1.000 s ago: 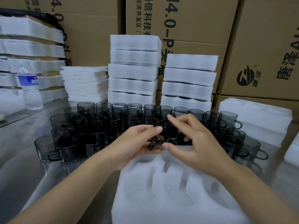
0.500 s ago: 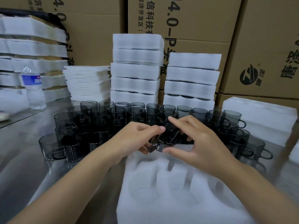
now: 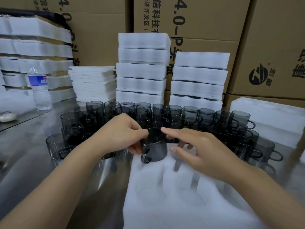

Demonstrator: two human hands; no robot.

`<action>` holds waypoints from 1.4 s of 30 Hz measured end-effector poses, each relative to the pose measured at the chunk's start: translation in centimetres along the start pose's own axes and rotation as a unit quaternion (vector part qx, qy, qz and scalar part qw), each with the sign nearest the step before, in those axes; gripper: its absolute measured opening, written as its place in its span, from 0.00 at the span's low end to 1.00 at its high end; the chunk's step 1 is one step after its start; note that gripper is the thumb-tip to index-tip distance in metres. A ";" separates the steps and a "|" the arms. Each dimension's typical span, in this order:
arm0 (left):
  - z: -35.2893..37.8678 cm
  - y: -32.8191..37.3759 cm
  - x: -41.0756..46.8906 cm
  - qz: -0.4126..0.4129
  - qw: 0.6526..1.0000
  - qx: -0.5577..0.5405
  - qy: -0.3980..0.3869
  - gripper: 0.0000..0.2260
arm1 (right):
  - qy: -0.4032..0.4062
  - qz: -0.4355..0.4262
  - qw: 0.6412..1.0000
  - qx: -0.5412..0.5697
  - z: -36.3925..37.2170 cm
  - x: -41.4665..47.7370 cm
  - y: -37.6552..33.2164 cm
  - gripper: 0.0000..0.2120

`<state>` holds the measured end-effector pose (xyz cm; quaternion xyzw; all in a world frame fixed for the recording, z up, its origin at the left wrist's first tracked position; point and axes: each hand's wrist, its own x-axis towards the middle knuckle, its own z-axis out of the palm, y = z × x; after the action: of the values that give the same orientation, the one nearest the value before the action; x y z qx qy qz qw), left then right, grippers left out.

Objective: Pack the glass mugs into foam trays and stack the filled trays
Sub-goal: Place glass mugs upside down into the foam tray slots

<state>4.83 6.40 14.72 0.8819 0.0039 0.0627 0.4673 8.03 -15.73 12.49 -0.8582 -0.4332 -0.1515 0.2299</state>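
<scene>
Steel desk (image 3: 33,162), cartons (image 3: 206,22) behind | mug (image 3: 155,146) now lowered upright to far-left pocket of foam tray (image 3: 181,204) | left hand (image 3: 118,134) pinches its rim | right hand (image 3: 198,146) lets go, fingers spread | seating almost done

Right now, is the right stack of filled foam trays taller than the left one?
No, the left stack stands five trays high and tops the four-tray right stack.
</scene>
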 end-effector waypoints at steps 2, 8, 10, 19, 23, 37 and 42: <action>-0.1 -0.1 -0.1 0.010 0.999 0.028 0.017 0.12 | -0.024 0.006 1.000 -0.008 0.1 -0.1 0.0 0.24; 0.2 -0.7 0.3 0.033 0.999 0.028 -0.001 0.09 | -0.060 0.019 0.998 -0.023 -0.1 -0.1 0.0 0.22; 0.2 -1.0 0.4 0.054 0.998 0.016 0.003 0.07 | -0.070 0.015 0.997 -0.034 0.0 -0.1 0.0 0.19; 1.1 -1.9 1.0 0.167 0.980 0.098 0.046 0.08 | -0.083 0.033 0.995 -0.033 0.0 -0.1 0.0 0.15; 1.6 -2.3 1.1 0.199 0.953 0.211 0.082 0.04 | -0.088 0.039 0.995 -0.029 0.1 -0.1 0.1 0.12; -1.1 -4.4 2.4 0.003 0.857 0.421 0.297 0.24 | -0.090 0.054 0.994 -0.001 0.2 -0.1 0.3 0.11; -0.9 -5.4 2.9 -0.010 0.858 0.440 0.264 0.19 | -0.087 0.053 0.995 0.001 0.3 -0.1 0.2 0.11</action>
<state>7.87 10.42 11.06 0.9460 0.1632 0.2799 0.0127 8.17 -15.75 12.17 -0.8898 -0.4055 -0.0632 0.1997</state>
